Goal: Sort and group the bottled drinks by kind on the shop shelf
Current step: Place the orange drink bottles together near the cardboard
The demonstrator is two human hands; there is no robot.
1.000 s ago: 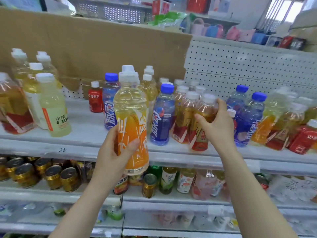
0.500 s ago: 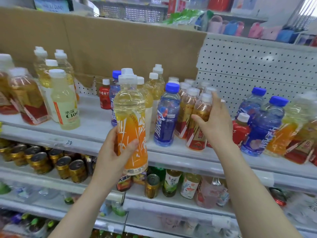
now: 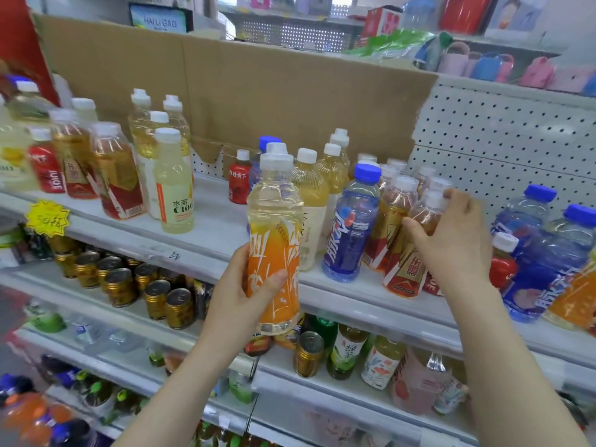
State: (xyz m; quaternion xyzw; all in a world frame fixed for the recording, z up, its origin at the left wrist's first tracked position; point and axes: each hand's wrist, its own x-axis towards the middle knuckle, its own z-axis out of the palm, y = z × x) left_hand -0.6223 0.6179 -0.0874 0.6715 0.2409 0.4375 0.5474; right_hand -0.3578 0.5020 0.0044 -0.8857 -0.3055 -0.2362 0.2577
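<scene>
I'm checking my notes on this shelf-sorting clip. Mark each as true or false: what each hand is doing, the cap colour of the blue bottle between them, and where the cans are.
1. The left hand holds an orange-labelled bottle in front of the drinks shelf. True.
2. The right hand is empty. False: it grips an amber bottle with a red label, which is on the shelf.
3. The blue bottle between the two hands has a white cap. False: its cap is blue.
4. Gold-lidded cans stand one level below the drinks shelf. True.
</scene>
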